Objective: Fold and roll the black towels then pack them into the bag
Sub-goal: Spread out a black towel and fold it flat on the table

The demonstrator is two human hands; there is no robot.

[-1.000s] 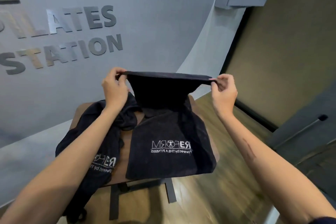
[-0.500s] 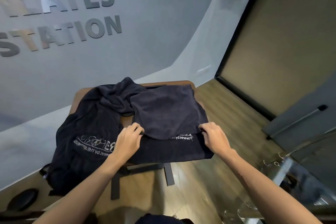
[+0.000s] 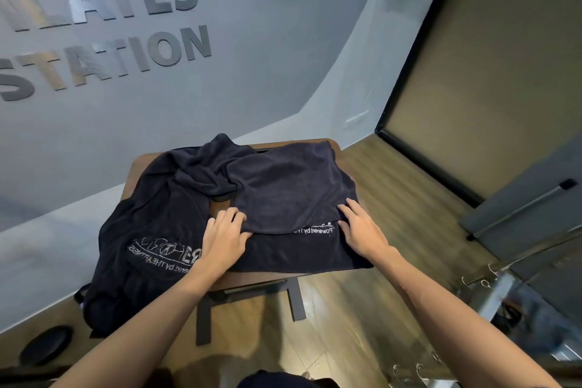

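Plainly, the table serves as a folding board — the towel lies doubled on it; left hand and right hand rest flat, fingers spread, pinning its folded edge.

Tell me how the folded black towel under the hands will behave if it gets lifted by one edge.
Probably floppy: the folded towel lies in soft wrinkles, and the second towel droops over the table edge. It likely unfolds if lifted, since only the left hand and right hand press its fold down.
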